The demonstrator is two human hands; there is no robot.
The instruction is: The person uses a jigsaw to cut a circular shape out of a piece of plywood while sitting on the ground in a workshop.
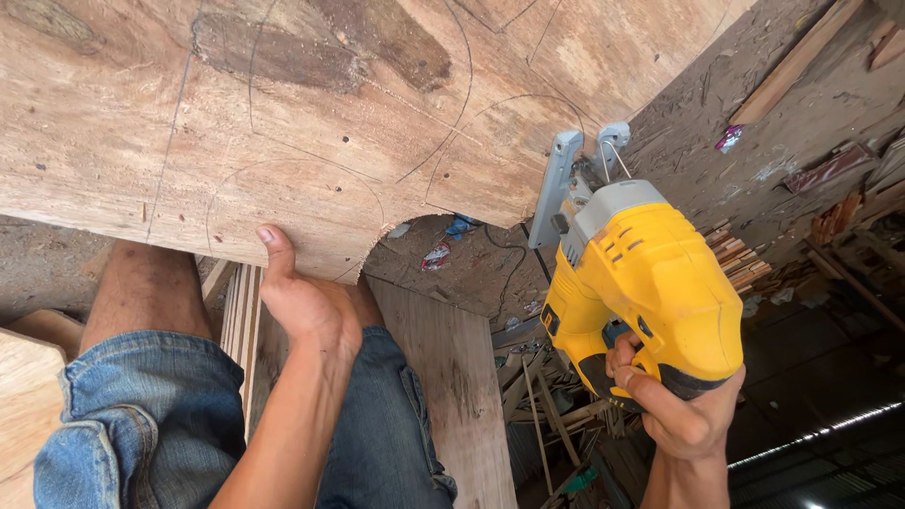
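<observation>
Cutting curves out of a plywood sheet (283, 123) w/ a yellow jigsaw (646, 283). Right hand (683, 410) is wrapped tight round the saw's handle, fingers closed on the grip; the saw's grey shoe sits at the sheet's right edge, blade itself not visible. Left hand (306, 302) presses up against the near edge of the sheet, fingers curled under, thumb flat on the face, bracing it, not gripping anything else. Sheet rests over the person's knees in blue denim shorts (151, 424).

Progress, judging by the sheet: one arched notch (429, 240) already cut out of the near edge, just right of the left hand. Several pencil arcs (292, 179) on the face are uncut, so most of the marked shapes look left to do. Floor below is littered w/ offcuts & sawdust.
</observation>
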